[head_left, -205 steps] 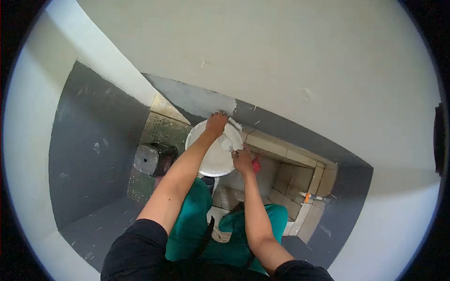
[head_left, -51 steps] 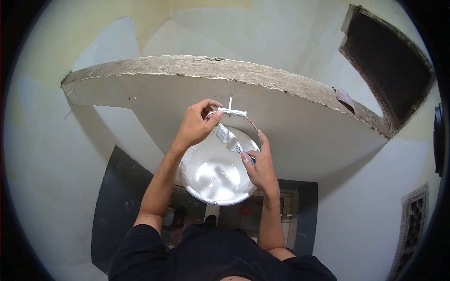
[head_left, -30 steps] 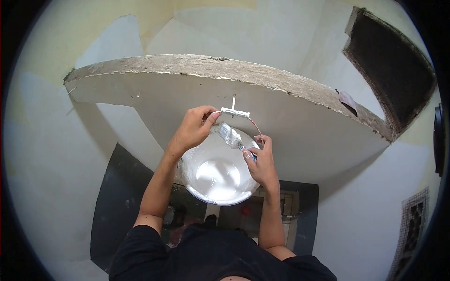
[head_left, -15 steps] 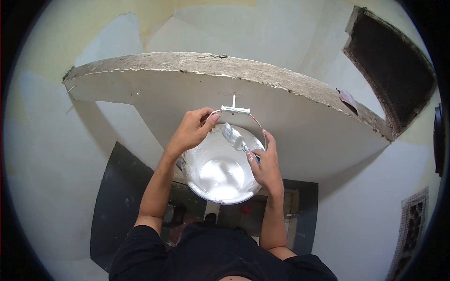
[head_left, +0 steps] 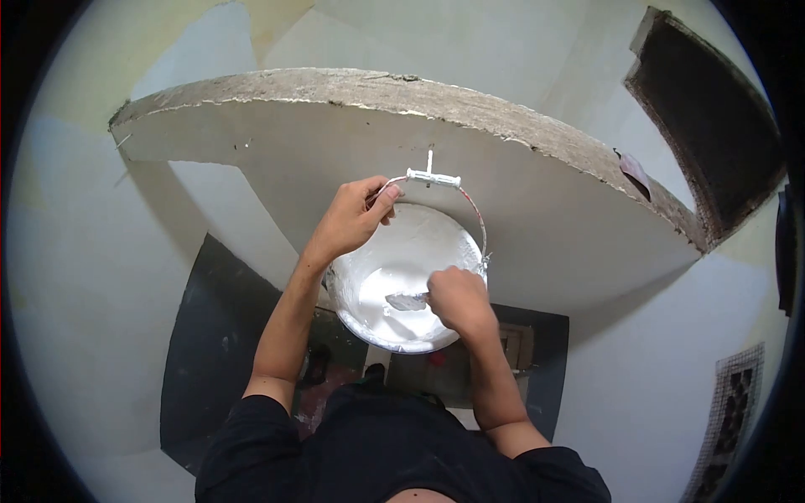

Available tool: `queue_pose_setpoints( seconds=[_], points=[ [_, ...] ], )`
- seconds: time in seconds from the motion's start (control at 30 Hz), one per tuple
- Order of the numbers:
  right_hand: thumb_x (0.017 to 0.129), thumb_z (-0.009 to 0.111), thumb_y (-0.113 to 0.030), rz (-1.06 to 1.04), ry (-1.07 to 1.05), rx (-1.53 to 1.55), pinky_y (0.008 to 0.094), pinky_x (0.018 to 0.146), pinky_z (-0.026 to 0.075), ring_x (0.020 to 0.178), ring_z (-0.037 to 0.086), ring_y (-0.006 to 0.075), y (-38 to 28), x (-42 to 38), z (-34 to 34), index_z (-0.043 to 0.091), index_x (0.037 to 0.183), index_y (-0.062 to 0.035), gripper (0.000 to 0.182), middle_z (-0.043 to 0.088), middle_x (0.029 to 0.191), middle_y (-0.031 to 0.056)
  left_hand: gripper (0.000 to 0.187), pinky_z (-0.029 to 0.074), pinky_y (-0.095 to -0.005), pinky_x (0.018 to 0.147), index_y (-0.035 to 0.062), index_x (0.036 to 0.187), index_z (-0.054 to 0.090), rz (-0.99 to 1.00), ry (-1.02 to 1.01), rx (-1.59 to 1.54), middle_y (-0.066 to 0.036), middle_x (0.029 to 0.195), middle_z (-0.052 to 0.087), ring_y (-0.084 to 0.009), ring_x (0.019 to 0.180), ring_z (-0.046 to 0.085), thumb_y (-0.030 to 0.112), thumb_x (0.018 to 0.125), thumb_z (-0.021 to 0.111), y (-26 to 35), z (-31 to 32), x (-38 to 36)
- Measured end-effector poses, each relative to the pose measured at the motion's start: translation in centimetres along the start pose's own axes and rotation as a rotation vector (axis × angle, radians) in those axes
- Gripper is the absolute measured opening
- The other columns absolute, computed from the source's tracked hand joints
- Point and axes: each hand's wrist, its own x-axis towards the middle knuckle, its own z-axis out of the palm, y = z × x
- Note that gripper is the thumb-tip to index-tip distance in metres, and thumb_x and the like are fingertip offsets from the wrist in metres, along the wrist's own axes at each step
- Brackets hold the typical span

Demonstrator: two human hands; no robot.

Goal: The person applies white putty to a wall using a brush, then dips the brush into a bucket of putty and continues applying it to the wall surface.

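A white bucket [head_left: 352,243] with white paint inside hangs by its wire handle [head_left: 480,220], whose white grip [head_left: 433,178] rests at a peg on the wall. My left hand [head_left: 356,214] is closed round the left side of the handle wire, above the rim. Inside the bucket's opening, my right hand [head_left: 459,298] is closed on a paintbrush; its whitened bristles [head_left: 407,302] point left over the paint. Most of the brush handle is hidden by my fingers.
Above the bucket runs a rough concrete ledge [head_left: 335,86]. A dark screened opening [head_left: 700,109] is at the upper right, a meshed vent [head_left: 729,419] at the lower right. Dark wall panels and the floor show below.
My right hand has left the handle's right side and moved down into the bucket's opening with the brush. The view has shifted slightly; my left hand still holds the wire.
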Motion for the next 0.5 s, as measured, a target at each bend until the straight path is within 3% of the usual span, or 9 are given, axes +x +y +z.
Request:
queue_pose_setpoints(
  seconds=[0.2, 0.37, 0.5],
  points=[
    [0.081, 0.062, -0.006, -0.092, -0.180, -0.099, 0.0450, 0.075, 0.058, 0.086, 0.073, 0.0350, -2.1, 4.5, 5.3, 0.076, 0.087, -0.0032, 0.015, 0.073, 0.090, 0.0194, 0.036, 0.049, -0.0260, 0.067, -0.0044, 0.106, 0.067, 0.007, 0.004, -0.008, -0.004, 0.075, 0.062, -0.0097, 0.071, 0.060, 0.030, 0.104, 0.055, 0.2, -0.2, 0.0],
    [0.080, 0.064, -0.005, -0.127, -0.190, -0.107, 0.0441, 0.075, 0.058, 0.087, 0.073, 0.0342, -2.5, 4.3, 3.8, 0.076, 0.086, -0.0032, 0.013, 0.073, 0.091, 0.0193, 0.035, 0.049, -0.0271, 0.071, -0.0045, 0.113, 0.065, 0.055, 0.049, 0.008, -0.005, 0.082, 0.065, -0.0099, 0.076, 0.059, 0.028, 0.102, 0.059, 0.0, -0.4, 0.1],
    [0.080, 0.064, -0.006, -0.120, -0.167, -0.109, 0.0448, 0.074, 0.058, 0.085, 0.073, 0.0344, -2.1, 4.0, 4.6, 0.076, 0.086, -0.0035, 0.013, 0.073, 0.089, 0.0197, 0.037, 0.050, -0.0327, 0.086, -0.0031, 0.124, 0.059, 0.119, 0.128, 0.100, -0.012, 0.105, 0.067, -0.0190, 0.097, 0.063, 0.023, 0.098, 0.063, 0.6, 0.0, -0.7]
  ],
)
